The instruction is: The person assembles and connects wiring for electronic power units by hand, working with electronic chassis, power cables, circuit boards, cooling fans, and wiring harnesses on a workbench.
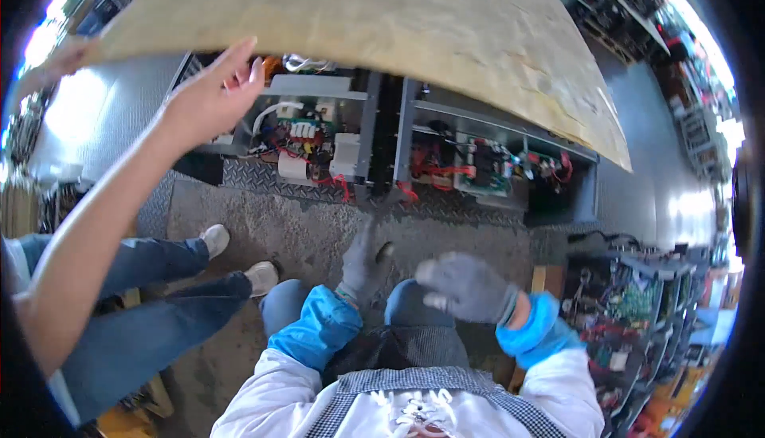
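My left hand (362, 267), in a grey glove, hangs above the floor by my knees. Its fingers stretch toward two metal equipment cases and it holds nothing that I can see. My right hand (466, 286), also gloved, hovers over my lap, empty, with fingers and thumb apart. In front stand the left case (373, 111) and the right case (586, 191), both showing circuit boards and red wires. A large tan sheet (358, 7) slants over their far side. Another person's bare hand (211, 99) is at its near edge; that person's other hand (68, 59) is at its left end.
The other person's legs (151, 278) and white shoes (261, 277) are at my left. Stacked electronic units with exposed green boards (633, 298) stand close on my right. The cases rest on a patterned metal plate (279, 187) bordering worn concrete floor (239, 211).
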Demonstrator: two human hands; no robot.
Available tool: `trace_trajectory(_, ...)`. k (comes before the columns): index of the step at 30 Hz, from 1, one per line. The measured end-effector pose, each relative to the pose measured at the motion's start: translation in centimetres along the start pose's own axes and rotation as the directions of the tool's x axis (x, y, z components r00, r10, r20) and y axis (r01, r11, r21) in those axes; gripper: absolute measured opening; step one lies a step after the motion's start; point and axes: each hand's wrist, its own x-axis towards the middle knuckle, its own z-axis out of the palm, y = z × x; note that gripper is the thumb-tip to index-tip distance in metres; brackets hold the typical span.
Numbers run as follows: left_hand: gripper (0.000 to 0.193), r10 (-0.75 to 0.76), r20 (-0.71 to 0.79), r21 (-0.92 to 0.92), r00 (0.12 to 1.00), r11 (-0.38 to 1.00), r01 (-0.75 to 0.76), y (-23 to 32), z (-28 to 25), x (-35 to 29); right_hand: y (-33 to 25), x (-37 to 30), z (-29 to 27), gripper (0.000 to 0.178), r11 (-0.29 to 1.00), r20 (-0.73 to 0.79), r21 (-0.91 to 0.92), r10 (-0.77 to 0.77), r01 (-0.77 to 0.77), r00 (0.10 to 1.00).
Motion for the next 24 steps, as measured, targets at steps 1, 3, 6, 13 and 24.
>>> trace_trajectory(1,0.060,0.005,0.021,-0.023,1.000,1.000,-0.004,-0.4,-0.7,-1.1,-0.4,-4.0,2.1,0.029,0.985,0.089,0.086,0.145,-0.153,0.985)
trace_trajectory(3,0.057,0.001,0.098,-0.030,0.995,1.000,0.002,0.5,-2.7,-2.5,-2.1,-10.6,5.2,0.027,0.903,-0.101,0.108,0.426,-0.416,0.899)
trace_trajectory(6,0.049,-0.165,0.317,-0.013,0.934,0.984,0.178,5.1,-5.4,-3.8,-6.9,-15.3,2.7,0.026,0.616,-0.107,0.235,0.785,-0.752,0.610)
trace_trajectory(13,0.049,-0.389,0.755,0.368,0.528,0.918,0.150,17.7,-9.9,-5.6,-16.9,-17.0,-10.9,0.029,0.601,-0.248,0.385,0.799,-0.701,0.549)
trace_trajectory(24,0.054,-0.558,0.715,0.629,0.420,0.777,-0.038,35.9,-14.1,-1.6,-23.9,-30.9,-16.6,0.034,0.286,0.078,0.565,0.915,-0.774,0.395)
